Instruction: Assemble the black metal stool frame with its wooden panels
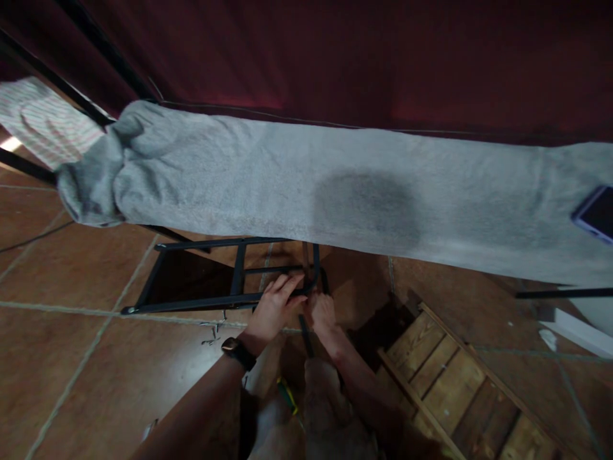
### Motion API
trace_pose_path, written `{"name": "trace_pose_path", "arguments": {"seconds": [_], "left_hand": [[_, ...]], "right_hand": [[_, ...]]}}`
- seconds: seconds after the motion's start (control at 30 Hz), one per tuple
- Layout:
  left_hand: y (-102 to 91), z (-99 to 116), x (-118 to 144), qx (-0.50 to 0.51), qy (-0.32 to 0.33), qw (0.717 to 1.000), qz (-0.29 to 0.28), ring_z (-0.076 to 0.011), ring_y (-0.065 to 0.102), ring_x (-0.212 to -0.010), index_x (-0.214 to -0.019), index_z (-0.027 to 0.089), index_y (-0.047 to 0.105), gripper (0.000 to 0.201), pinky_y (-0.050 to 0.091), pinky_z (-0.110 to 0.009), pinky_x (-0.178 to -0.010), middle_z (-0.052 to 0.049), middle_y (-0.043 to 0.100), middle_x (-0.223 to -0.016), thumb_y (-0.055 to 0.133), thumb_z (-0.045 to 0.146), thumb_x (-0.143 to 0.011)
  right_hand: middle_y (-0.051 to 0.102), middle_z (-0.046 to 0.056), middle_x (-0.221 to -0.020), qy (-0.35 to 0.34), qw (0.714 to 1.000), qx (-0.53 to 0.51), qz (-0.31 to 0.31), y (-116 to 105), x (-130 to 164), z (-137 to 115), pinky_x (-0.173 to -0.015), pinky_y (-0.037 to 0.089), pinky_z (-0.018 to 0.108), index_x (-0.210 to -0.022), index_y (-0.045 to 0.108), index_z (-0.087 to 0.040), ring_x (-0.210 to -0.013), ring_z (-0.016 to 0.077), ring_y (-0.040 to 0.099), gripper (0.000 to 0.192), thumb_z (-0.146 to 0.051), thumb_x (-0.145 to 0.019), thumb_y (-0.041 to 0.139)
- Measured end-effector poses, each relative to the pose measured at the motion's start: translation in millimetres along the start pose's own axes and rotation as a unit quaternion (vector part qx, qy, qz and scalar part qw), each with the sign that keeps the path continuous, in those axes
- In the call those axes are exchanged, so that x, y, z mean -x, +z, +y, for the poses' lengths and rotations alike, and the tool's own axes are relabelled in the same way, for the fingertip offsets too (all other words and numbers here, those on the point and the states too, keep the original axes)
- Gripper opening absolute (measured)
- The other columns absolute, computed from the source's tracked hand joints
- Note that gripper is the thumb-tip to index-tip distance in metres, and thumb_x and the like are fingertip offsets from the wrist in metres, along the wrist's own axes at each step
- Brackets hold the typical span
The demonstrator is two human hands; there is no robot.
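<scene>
A black metal frame (191,302) with rounded corners and crossbars lies low over the tiled floor, partly under a grey cloth. My left hand (274,310), wearing a dark watch, has its fingers bent over the frame's near bar by the right corner. Just beside it, my right hand (320,311) is closed at the outside of that corner; what its fingers hold is hidden. A screwdriver (287,396) with a green and yellow handle lies below, between my legs. Several small metal pieces (211,333), perhaps screws, are scattered on the floor left of my left hand.
The grey cloth (268,172) covers a long, narrow surface ahead, with a phone (596,214) at its right end. A dark red curtain (335,57) hangs behind. Wooden slats (445,377) lie at lower right, near a white piece (582,332).
</scene>
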State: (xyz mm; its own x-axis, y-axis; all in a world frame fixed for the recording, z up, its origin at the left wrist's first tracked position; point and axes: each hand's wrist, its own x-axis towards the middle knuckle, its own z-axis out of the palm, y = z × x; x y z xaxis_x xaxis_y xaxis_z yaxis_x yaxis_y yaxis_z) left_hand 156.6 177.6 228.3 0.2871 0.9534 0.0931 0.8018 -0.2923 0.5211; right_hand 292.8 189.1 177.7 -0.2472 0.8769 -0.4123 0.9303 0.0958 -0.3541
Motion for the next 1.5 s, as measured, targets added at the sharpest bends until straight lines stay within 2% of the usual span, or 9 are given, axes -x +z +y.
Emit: {"name": "trace_pose_path", "arguments": {"seconds": [0.1,0.37,0.53,0.63,0.97,1.13,1.27,1.5], "left_hand": [[0.8,-0.6,0.1,-0.011,0.002,1.0,-0.004,-0.0224,0.054,-0.113,-0.131,0.025,0.047,0.043,0.046,-0.039,-0.097,-0.007,0.055,-0.123,0.054,0.03,-0.089],[-1.2,-7.0,0.1,-0.046,0.012,0.999,-0.014,-0.0219,0.054,-0.113,-0.124,0.022,0.054,0.036,0.045,-0.039,-0.097,-0.008,0.057,-0.12,0.055,0.029,-0.089],[-0.6,1.7,-3.4,-0.057,0.009,0.998,-0.037,-0.0221,0.055,-0.111,-0.125,0.022,0.054,0.037,0.045,-0.039,-0.095,-0.008,0.056,-0.119,0.055,0.029,-0.089],[0.9,3.6,-5.9,-0.052,0.012,0.998,-0.04,-0.0211,0.056,-0.108,-0.121,0.021,0.057,0.033,0.045,-0.038,-0.095,-0.008,0.056,-0.117,0.055,0.029,-0.089],[8.7,5.3,-10.0,-0.079,0.034,0.995,-0.046,-0.0207,0.053,-0.112,-0.125,0.021,0.053,0.033,0.042,-0.037,-0.097,-0.007,0.057,-0.12,0.046,0.024,-0.093],[9.5,11.4,-8.2,-0.125,0.028,0.99,-0.05,-0.0206,0.057,-0.102,-0.124,0.021,0.054,0.032,0.041,-0.038,-0.092,-0.008,0.062,-0.112,0.043,0.024,-0.094],[7.7,17.5,-2.1,-0.181,0.037,0.98,-0.079,-0.0228,0.057,-0.095,-0.124,0.02,0.053,0.034,0.04,-0.039,-0.085,-0.008,0.064,-0.097,0.045,0.018,-0.091],[10.8,18.1,-2.6,-0.214,0.029,0.973,-0.078,-0.0234,0.056,-0.094,-0.128,0.02,0.049,0.037,0.038,-0.039,-0.085,-0.007,0.064,-0.098,0.044,0.019,-0.092]], "right_hand": [[0.072,0.017,-0.094,-0.002,1.0,-0.025,0.01,-0.3,-0.2,-1.5,-0.072,0.049,0.025,-0.104,0.063,-0.01,-0.087,0.0212,0.069,0.031,-0.028,-0.094,0.041],[0.072,0.018,-0.093,-0.006,0.999,-0.025,0.027,6.9,0.5,-6.5,-0.072,0.048,0.028,-0.108,0.059,-0.009,-0.082,0.0222,0.07,0.033,-0.031,-0.094,0.039],[0.072,0.017,-0.093,-0.042,0.999,-0.025,0.004,10.9,2.6,-0.4,-0.074,0.047,0.028,-0.096,0.066,-0.008,-0.086,0.0239,0.068,0.03,-0.026,-0.092,0.043],[0.072,0.017,-0.091,-0.037,0.999,-0.021,-0.005,13.9,0.9,-1.0,-0.074,0.047,0.028,-0.091,0.069,-0.01,-0.085,0.0227,0.068,0.029,-0.022,-0.091,0.042],[0.072,0.014,-0.089,-0.01,1.0,-0.008,0.027,16.0,-5.1,7.3,-0.07,0.048,0.028,-0.102,0.062,-0.012,-0.081,0.0208,0.07,0.032,-0.03,-0.095,0.037],[0.072,0.016,-0.088,0.001,1.0,-0.016,0.019,17.3,-3.6,5.9,-0.072,0.048,0.027,-0.099,0.065,-0.01,-0.082,0.0206,0.069,0.035,-0.03,-0.096,0.036],[0.071,0.017,-0.091,-0.022,1.0,-0.011,0.002,24.2,-3.3,7.6,-0.074,0.047,0.027,-0.101,0.066,-0.01,-0.085,0.0223,0.068,0.032,-0.027,-0.093,0.041],[0.071,0.017,-0.093,-0.002,1.0,0.005,-0.007,26.5,-7.3,8.9,-0.075,0.046,0.028,-0.101,0.065,-0.009,-0.09,0.0228,0.067,0.028,-0.021,-0.091,0.042]]}}
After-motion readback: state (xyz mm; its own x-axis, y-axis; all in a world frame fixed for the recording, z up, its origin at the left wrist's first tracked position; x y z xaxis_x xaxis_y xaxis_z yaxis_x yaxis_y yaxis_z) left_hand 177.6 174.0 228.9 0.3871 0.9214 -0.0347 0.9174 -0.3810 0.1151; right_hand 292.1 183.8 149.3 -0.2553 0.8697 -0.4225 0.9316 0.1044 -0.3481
